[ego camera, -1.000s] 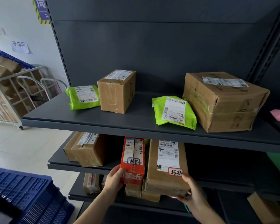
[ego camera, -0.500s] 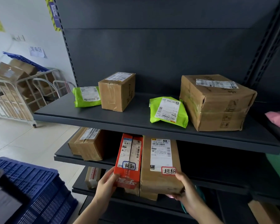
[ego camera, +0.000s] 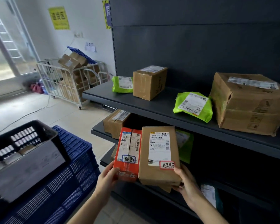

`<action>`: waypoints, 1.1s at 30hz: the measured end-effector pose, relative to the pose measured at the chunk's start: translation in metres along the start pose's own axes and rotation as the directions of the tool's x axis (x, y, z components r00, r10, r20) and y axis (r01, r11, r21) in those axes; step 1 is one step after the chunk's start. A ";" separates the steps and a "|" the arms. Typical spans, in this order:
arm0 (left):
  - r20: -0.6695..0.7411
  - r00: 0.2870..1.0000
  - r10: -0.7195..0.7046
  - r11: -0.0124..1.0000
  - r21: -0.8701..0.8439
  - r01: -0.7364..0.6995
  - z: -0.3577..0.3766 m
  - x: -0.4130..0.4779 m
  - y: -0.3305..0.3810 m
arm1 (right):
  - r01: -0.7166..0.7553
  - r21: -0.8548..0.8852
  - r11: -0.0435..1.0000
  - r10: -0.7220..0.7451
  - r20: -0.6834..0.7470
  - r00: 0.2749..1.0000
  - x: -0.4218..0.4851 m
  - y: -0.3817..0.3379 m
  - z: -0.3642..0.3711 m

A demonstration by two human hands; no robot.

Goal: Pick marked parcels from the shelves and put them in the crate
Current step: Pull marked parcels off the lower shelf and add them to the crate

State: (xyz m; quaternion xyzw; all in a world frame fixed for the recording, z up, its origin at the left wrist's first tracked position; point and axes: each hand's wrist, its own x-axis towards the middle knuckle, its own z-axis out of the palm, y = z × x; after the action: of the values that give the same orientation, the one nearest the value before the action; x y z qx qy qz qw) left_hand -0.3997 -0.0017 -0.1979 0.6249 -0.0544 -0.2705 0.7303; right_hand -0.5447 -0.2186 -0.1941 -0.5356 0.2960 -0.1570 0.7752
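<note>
The dark shelves (ego camera: 160, 109) stand in front of you, and the blue crate (ego camera: 74, 175) waits low on your left, near enough for one turn. You hold the brown parcel (ego camera: 158, 159) and the red parcel (ego camera: 128, 149) side by side, touching, in the air before the lower shelves, so both can go together. Your right hand (ego camera: 187, 186) curls its fingers under the brown one, thumb on top. Your left hand (ego camera: 106, 177) grips the red one's lower corner. The red-edged sticker (ego camera: 167, 165) and the blue-edged sticker (ego camera: 128, 159) face up, easy to check.
</note>
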 end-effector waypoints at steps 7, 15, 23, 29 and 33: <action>-0.193 0.981 0.034 0.992 -0.116 -0.057 -0.051 -0.033 0.011 | 0.053 -0.089 0.995 -0.043 0.107 0.993 -0.005 0.004 0.059; -0.292 0.955 0.054 0.979 -0.173 -0.109 -0.144 -0.058 0.036 | 0.060 -0.111 0.992 -0.032 0.238 0.971 -0.012 0.015 0.158; -0.384 0.920 0.080 0.966 -0.197 -0.166 -0.265 -0.090 0.064 | 0.016 -0.129 0.992 0.021 0.284 0.959 -0.030 0.048 0.290; -0.449 0.888 0.097 0.956 -0.206 -0.208 -0.346 -0.108 0.077 | 0.013 -0.153 0.988 0.039 0.331 0.943 -0.042 0.071 0.378; -0.504 0.858 0.098 0.943 -0.229 -0.243 -0.385 -0.116 0.082 | 0.029 -0.184 0.982 0.041 0.366 0.930 -0.044 0.076 0.426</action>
State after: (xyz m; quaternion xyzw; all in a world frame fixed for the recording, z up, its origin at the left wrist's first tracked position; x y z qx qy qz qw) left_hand -0.3104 0.3975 -0.1728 0.5534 0.1145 -0.0434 0.8238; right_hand -0.3168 0.1488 -0.1441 -0.6247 0.1607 -0.0231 0.7638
